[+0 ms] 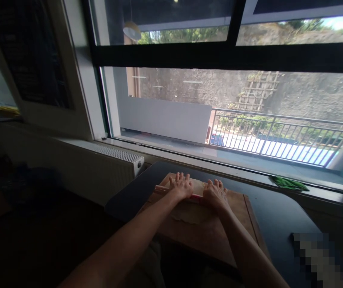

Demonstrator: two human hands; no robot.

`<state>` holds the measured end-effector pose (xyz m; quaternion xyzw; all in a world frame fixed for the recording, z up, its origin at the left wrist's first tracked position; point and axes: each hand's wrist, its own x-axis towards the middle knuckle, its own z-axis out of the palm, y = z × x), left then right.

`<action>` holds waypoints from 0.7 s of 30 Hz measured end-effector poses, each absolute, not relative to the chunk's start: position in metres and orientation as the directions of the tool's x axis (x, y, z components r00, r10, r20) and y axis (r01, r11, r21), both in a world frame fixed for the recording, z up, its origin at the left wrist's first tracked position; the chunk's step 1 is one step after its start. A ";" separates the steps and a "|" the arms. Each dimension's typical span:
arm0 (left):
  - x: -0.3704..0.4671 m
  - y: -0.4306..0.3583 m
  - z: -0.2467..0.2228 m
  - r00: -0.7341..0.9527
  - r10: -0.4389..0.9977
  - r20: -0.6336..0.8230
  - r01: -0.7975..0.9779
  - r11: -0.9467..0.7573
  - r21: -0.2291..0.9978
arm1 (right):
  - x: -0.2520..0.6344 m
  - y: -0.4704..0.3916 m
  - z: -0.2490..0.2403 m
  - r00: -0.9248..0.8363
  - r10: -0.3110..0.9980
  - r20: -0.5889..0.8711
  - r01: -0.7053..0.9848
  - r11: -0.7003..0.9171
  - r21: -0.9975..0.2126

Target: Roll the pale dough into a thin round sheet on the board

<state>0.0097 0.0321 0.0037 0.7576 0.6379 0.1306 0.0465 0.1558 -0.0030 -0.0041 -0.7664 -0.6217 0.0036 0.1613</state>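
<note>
"Since I'm looking at the rolling pin point(196, 197) first, where is it exactly?"

"Lying across a flat, pale sheet of dough point(189, 214), which is on the wooden board point(189, 237). The pin's left end pokes out past the left hand point(182, 186)."

"And the fingers?"

"Neither hand is clenched, fwiw. The left hand is laid over the pin, fingers spread and pointing forward. The right hand point(216, 192) is on it too, further right, fingers also forward and a bit bent. Can't tell what the thumbs are doing."

"What's around that?"

"Board's on a dark table point(275, 206) with a pixelated patch by its right edge. Green cloth point(289, 183) on the windowsill point(234, 167) beyond, white radiator point(111, 158) off to the left. Big window point(171, 86) ahead, metal railing point(275, 136) and rough stone wall point(309, 94) outside."
</note>
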 end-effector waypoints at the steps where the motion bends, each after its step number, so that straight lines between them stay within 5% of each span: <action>1: 0.007 0.021 0.003 0.170 0.974 0.151 0.954 -0.201 0.225 | 0.153 -0.015 -0.005 0.219 0.954 0.206 0.954 -0.165 -0.250; 11: -0.028 -0.078 -0.009 0.404 0.810 0.425 0.876 -0.476 0.075 | 0.133 -0.107 -0.018 0.105 0.926 0.363 0.989 -0.059 -0.137; 21: -0.003 0.021 0.005 0.245 0.936 0.251 0.915 -0.309 0.259 | 0.150 -0.018 0.004 0.139 0.979 0.150 0.976 -0.109 -0.190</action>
